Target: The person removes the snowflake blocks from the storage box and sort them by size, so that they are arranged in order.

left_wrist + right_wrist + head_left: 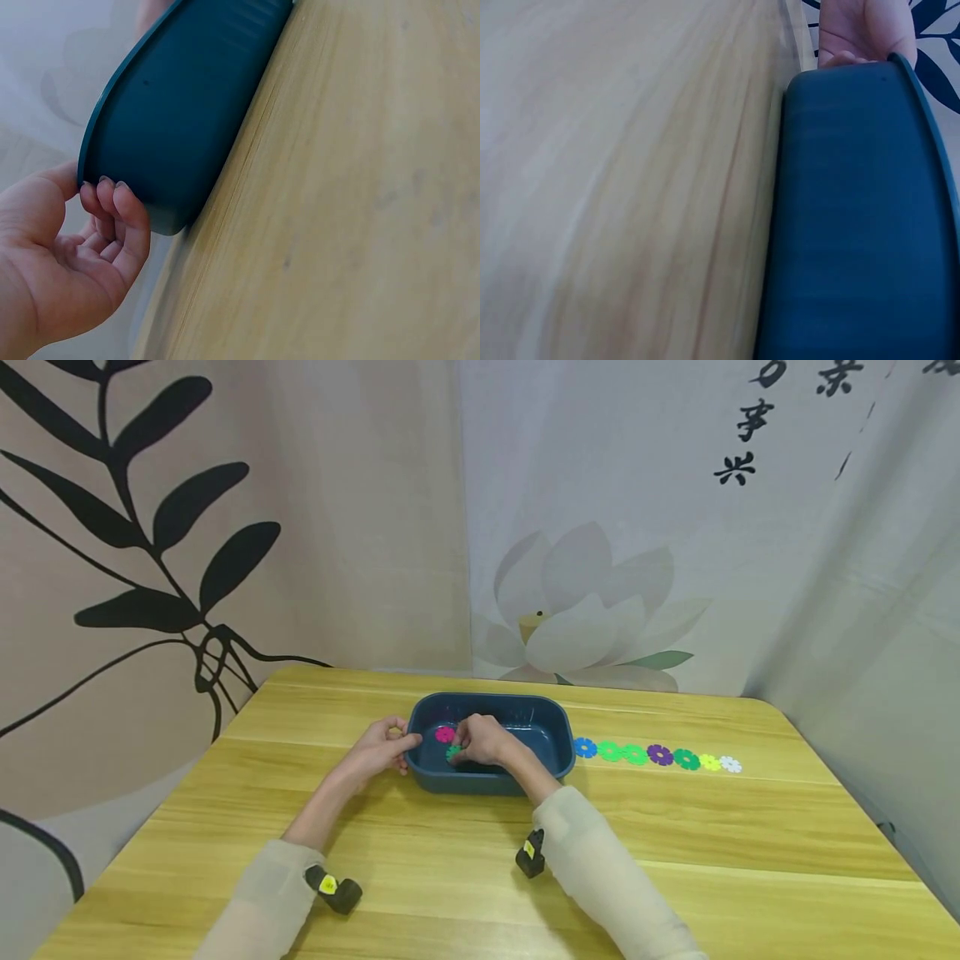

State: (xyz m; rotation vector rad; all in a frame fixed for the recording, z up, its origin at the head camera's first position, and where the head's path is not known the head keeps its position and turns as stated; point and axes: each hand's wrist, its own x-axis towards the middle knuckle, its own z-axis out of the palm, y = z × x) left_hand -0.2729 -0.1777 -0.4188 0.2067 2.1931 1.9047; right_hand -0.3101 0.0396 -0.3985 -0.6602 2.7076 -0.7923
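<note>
A dark blue plastic bin (pixel 472 783) stands on the table. My left hand (pixel 381 748) grips its left end, the thumb over the rim and the fingers curled against the outer wall, as the left wrist view shows on the bin (pixel 172 112). Inside the bin, my right hand (pixel 486 740) reaches down with bent fingers and pinches a green notched plastic disc (pixel 452 752), partly covered by the fingertips. Just behind it lies a pink notched disc (pixel 445 734) on the bin's floor. In the right wrist view the bin's wall (pixel 862 210) hides the right hand.
To the bin's right, a row of notched discs runs across the wooden table (pixel 675 852): blue (pixel 585 747), light green (pixel 610 751), purple (pixel 660 754), dark green (pixel 686 759), yellow (pixel 709 762) and white (pixel 731 764). A printed curtain (pixel 360 527) hangs behind the table.
</note>
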